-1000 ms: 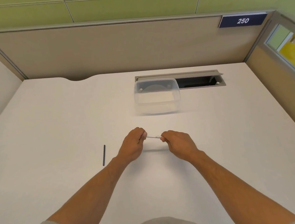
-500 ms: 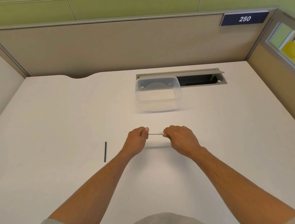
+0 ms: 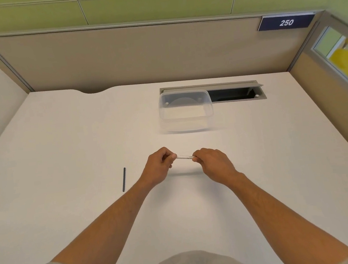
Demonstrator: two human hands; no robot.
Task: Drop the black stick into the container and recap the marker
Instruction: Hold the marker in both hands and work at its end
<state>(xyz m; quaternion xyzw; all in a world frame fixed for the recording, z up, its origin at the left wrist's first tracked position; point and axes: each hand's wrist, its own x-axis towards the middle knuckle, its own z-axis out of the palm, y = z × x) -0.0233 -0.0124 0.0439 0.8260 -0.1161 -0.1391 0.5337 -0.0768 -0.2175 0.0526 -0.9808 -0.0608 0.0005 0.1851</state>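
A thin white marker (image 3: 185,157) is held level above the middle of the white desk, with my left hand (image 3: 159,168) gripping its left end and my right hand (image 3: 213,163) gripping its right end. Both ends are hidden inside my fingers, so I cannot tell where the cap is. The black stick (image 3: 123,179) lies flat on the desk to the left of my left hand, untouched. A clear plastic container (image 3: 187,124) stands open at the back, a hand's length beyond the marker.
An open cable slot (image 3: 236,94) is set into the white desk (image 3: 64,141) right behind the container. Beige partition walls close off the back and both sides.
Both hands have stayed on the marker and shifted slightly away from me. The black stick and the container have not moved.
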